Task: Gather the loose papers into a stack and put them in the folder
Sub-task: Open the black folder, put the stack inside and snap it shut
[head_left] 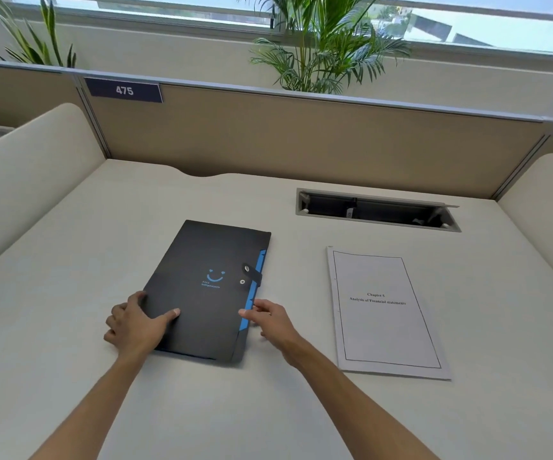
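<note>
A black folder [202, 277] with a blue smile print and a snap strap lies closed on the desk, tilted a little, blue inner tabs showing along its right edge. My left hand [135, 323] rests on its lower left corner, thumb pressed on the cover. My right hand [270, 322] touches the folder's right edge near the blue tabs, fingers apart. To the right lies a stack of white papers [384, 313] with a printed title page, apart from both hands.
The cream desk [102, 393] is walled by curved side panels [26, 180] and a tan back partition [268, 137]. An open cable tray slot [374, 210] sits behind the papers. Plants stand beyond the partition.
</note>
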